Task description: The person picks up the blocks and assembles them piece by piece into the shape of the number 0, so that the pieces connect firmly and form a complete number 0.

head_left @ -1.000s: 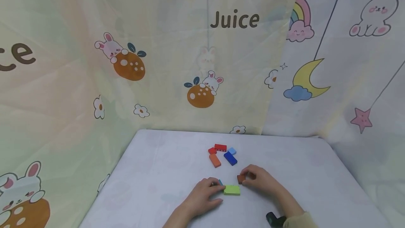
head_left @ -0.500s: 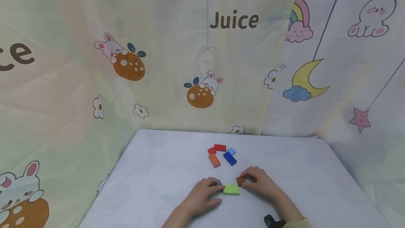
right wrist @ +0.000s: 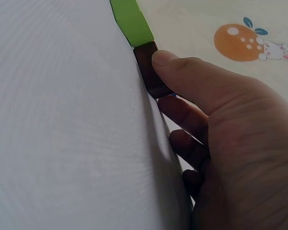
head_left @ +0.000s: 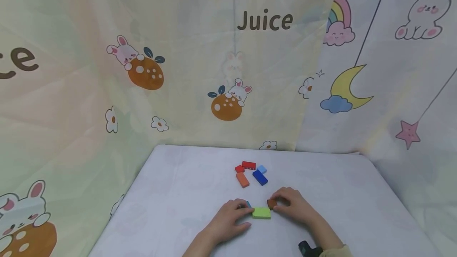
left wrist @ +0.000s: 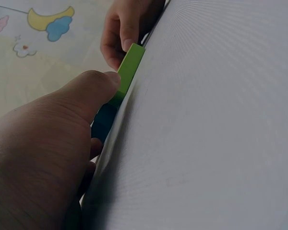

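My left hand (head_left: pixel 230 219) holds a blue brick (left wrist: pixel 103 122), mostly hidden behind its fingers in the head view. A fingertip reaches the left end of the lime-green brick (head_left: pixel 262 213), which lies flat on the table. Between right thumb and fingers, my right hand (head_left: pixel 293 206) pinches a small brown brick (head_left: pixel 272 204). In the right wrist view the brown brick (right wrist: pixel 145 67) meets the end of the green brick (right wrist: pixel 132 21), or nearly so; I cannot tell whether they are joined.
Farther back on the white table (head_left: pixel 178 193) lie a red brick (head_left: pixel 248 165), a small red brick (head_left: pixel 239 168), an orange brick (head_left: pixel 242 179), a dark blue brick (head_left: pixel 260 177) and a light blue brick (head_left: pixel 262 169). A black device (head_left: pixel 309 249) sits at the right wrist. Printed cloth (head_left: pixel 185 122) hangs behind.
The right hand has drawn slightly nearer with the brown brick, which has turned a little beside the green brick's right end. The left hand has hardly moved.
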A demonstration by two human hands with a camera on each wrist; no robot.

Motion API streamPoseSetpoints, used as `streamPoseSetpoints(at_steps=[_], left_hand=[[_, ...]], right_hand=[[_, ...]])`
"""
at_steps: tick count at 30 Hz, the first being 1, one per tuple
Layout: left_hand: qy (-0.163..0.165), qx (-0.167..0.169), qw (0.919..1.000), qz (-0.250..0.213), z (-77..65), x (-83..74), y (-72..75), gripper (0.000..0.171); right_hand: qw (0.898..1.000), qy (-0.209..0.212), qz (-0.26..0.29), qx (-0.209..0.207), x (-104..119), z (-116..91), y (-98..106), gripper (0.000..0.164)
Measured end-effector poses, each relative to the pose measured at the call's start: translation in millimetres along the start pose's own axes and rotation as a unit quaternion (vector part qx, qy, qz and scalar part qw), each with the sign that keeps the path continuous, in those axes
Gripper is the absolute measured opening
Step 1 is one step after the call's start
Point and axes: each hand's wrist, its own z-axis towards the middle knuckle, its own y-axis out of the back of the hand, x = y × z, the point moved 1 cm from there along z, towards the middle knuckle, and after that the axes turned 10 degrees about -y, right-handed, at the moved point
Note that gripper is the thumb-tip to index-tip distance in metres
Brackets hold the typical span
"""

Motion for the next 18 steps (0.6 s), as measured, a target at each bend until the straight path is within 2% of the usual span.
streamPoseSetpoints(at_steps=[18], left_hand=[[0.008,0.006,0.9999,-0.004,0.3,-0.4,0.3,0.044]], right_hand=[[1.0,0.01,0.0,-0.001,-0.9,-0.8,0.1,0.026]])
